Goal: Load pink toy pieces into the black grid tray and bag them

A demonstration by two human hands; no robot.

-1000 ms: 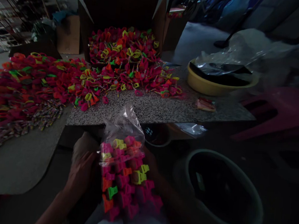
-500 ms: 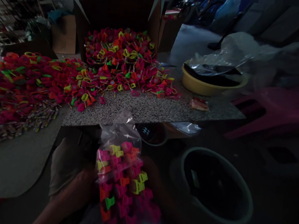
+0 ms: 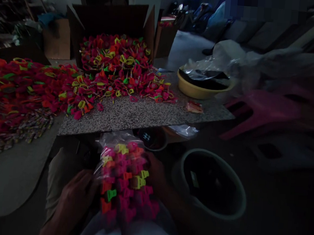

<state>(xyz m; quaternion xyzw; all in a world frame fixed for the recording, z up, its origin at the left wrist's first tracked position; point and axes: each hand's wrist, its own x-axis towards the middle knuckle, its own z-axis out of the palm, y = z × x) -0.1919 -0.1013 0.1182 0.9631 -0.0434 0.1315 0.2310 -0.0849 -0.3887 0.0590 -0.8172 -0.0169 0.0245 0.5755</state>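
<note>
A clear plastic bag (image 3: 118, 138) lies over my lap below the table edge. Bright pink, orange, yellow and green plastic pieces that look like toy watches (image 3: 126, 176) sit in it in rows. My left hand (image 3: 79, 189) is at the bag's left side, fingers curled in toward its edge, the tips lost in shadow. On the opposite side my right hand (image 3: 155, 173) grips the bag's right edge; its fingers are partly hidden behind the pieces and dark.
A speckled stone tabletop (image 3: 135, 115) carries a heap of similar pieces (image 3: 26, 85), spilling from a cardboard box (image 3: 110, 19). A yellow basin (image 3: 202, 90) with plastic film and a small packet (image 3: 194, 107) stand right. Below are a large tub (image 3: 241, 196) and pink stool (image 3: 272, 105).
The view has shifted, so the table and tub appear farther left. The bag's top has folded down lower, and both hands show more clearly beside it.
</note>
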